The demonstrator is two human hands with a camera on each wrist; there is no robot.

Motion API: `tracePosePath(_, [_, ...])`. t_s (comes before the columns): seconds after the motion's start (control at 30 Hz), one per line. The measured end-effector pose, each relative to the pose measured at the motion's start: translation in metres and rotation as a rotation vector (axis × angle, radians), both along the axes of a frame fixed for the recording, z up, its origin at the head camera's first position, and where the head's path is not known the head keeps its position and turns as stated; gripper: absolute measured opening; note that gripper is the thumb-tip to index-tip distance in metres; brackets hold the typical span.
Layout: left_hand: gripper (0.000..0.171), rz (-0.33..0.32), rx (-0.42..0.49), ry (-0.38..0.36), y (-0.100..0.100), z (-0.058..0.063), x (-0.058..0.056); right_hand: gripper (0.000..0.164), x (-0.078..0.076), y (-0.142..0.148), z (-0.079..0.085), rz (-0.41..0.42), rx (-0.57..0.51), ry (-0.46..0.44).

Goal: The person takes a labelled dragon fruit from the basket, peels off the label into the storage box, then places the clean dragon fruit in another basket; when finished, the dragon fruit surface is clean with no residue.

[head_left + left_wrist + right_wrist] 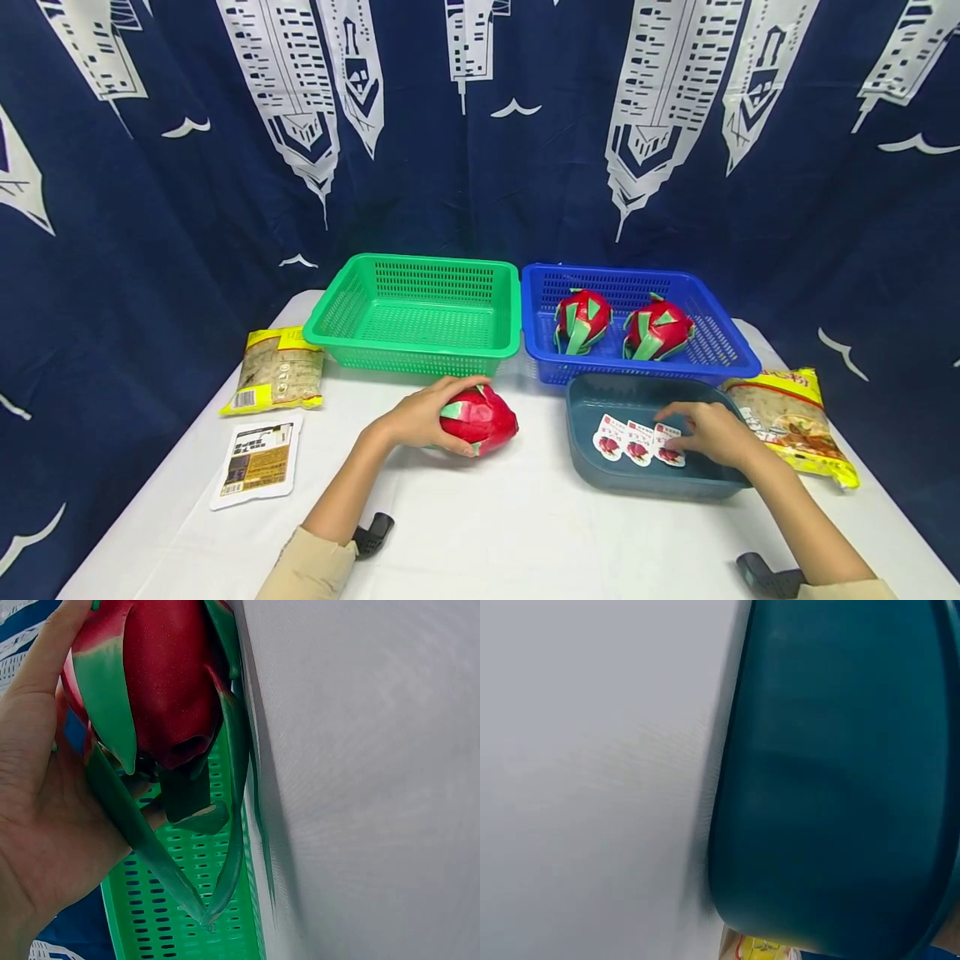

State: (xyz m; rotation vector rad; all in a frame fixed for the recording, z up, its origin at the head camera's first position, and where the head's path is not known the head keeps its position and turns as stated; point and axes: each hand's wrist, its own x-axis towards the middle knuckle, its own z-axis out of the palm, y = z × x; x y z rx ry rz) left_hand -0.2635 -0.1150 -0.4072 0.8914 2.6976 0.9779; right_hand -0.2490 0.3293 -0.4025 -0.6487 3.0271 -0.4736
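My left hand [427, 417] grips a red dragon fruit [483, 421] with green scales, low over the white table. In the left wrist view its long green leaf tips hang past my palm. My right hand [708, 431] reaches into a dark teal bin [622, 479], thumb and index finger spread apart over the rightmost of three dragon fruit cards. That card [670, 454] is partly covered by the thumb. Beside it lie a middle card [638, 450] and a left card [609, 442]. The right wrist view shows the bin's side [832, 787], with my fingers hidden.
A green basket [416, 350] stands at the back, touching a blue basket [645, 372] that holds two dragon fruits [583, 321]. Yellow food bags lie at left [277, 375] and right [795, 417]. A white flat packet [258, 461] sits at the left.
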Motion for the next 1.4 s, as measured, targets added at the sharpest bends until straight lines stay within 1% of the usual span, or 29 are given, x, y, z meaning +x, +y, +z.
tracePosePath(0.07, [0.093, -0.001, 0.004, 0.0, 0.0, 0.0, 0.0, 0.032, 0.003, 0.0, 0.0, 0.002, -0.002, -0.001])
tracePosePath(0.1, [0.093, 0.0, 0.005, 0.0, 0.0, -0.001, 0.0, 0.034, 0.004, 0.001, 0.0, 0.005, -0.002, -0.012])
tracePosePath(0.17, [0.094, 0.0, 0.006, 0.004, 0.0, -0.001, 0.0, 0.041, 0.006, 0.002, -0.001, 0.012, 0.007, -0.056])
tracePosePath(0.27, [0.094, -0.001, 0.002, 0.008, 0.001, -0.002, 0.0, 0.054, 0.007, 0.004, -0.003, 0.002, 0.016, -0.125])
tracePosePath(0.33, [0.094, 0.001, -0.002, 0.008, 0.001, -0.002, 0.0, 0.059, 0.008, 0.005, -0.004, -0.008, 0.009, -0.155])
tracePosePath(0.47, [0.094, 0.01, -0.006, 0.003, 0.001, 0.0, -0.001, 0.062, 0.007, 0.006, -0.006, -0.016, -0.001, -0.161])
tracePosePath(0.6, [0.096, 0.007, -0.015, -0.01, 0.001, 0.002, 0.0, 0.063, 0.008, 0.006, -0.005, 0.009, 0.0, -0.13])
tracePosePath(0.7, [0.1, 0.001, -0.03, -0.019, 0.002, 0.004, 0.002, 0.064, 0.011, 0.006, 0.006, 0.017, -0.032, -0.089])
tracePosePath(0.77, [0.1, 0.005, -0.037, -0.01, 0.002, 0.005, 0.003, 0.062, 0.014, 0.006, 0.018, 0.001, -0.072, -0.032])
tracePosePath(0.83, [0.098, 0.019, -0.055, 0.036, 0.003, 0.004, 0.003, 0.057, 0.015, 0.007, 0.032, -0.039, -0.13, 0.071])
tracePosePath(0.9, [0.095, 0.032, -0.079, 0.108, 0.005, 0.003, 0.003, 0.051, 0.015, 0.011, 0.047, -0.098, -0.183, 0.198])
tracePosePath(0.97, [0.092, 0.039, -0.1, 0.188, 0.007, 0.004, 0.004, 0.048, 0.012, 0.017, 0.059, -0.175, -0.231, 0.324])
tracePosePath(1.0, [0.091, 0.038, -0.099, 0.216, 0.008, 0.007, 0.004, 0.049, 0.01, 0.02, 0.062, -0.215, -0.247, 0.368])
tracePosePath(1.03, [0.091, 0.031, -0.087, 0.236, 0.01, 0.011, 0.005, 0.052, 0.007, 0.025, 0.065, -0.251, -0.253, 0.389])
tracePosePath(1.1, [0.092, 0.007, -0.042, 0.256, 0.016, 0.023, 0.005, 0.064, -0.001, 0.033, 0.065, -0.315, -0.254, 0.37])
tracePosePath(1.13, [0.092, -0.002, -0.015, 0.257, 0.019, 0.031, 0.005, 0.072, -0.006, 0.037, 0.063, -0.34, -0.243, 0.333])
tracePosePath(1.2, [0.094, -0.012, 0.041, 0.265, 0.03, 0.051, 0.002, 0.086, -0.017, 0.044, 0.057, -0.354, -0.228, 0.235])
tracePosePath(1.27, [0.095, -0.015, 0.082, 0.297, 0.045, 0.071, -0.005, 0.096, -0.027, 0.05, 0.049, -0.354, -0.207, 0.137])
tracePosePath(1.3, [0.095, -0.006, 0.094, 0.32, 0.054, 0.081, -0.009, 0.099, -0.03, 0.052, 0.045, -0.347, -0.204, 0.092])
tracePosePath(1.37, [0.096, 0.003, 0.124, 0.366, 0.075, 0.098, -0.02, 0.101, -0.035, 0.056, 0.037, -0.337, -0.204, 0.03])
tracePosePath(1.4, [0.096, 0.006, 0.132, 0.386, 0.086, 0.105, -0.026, 0.102, -0.036, 0.057, 0.034, -0.336, -0.206, 0.013])
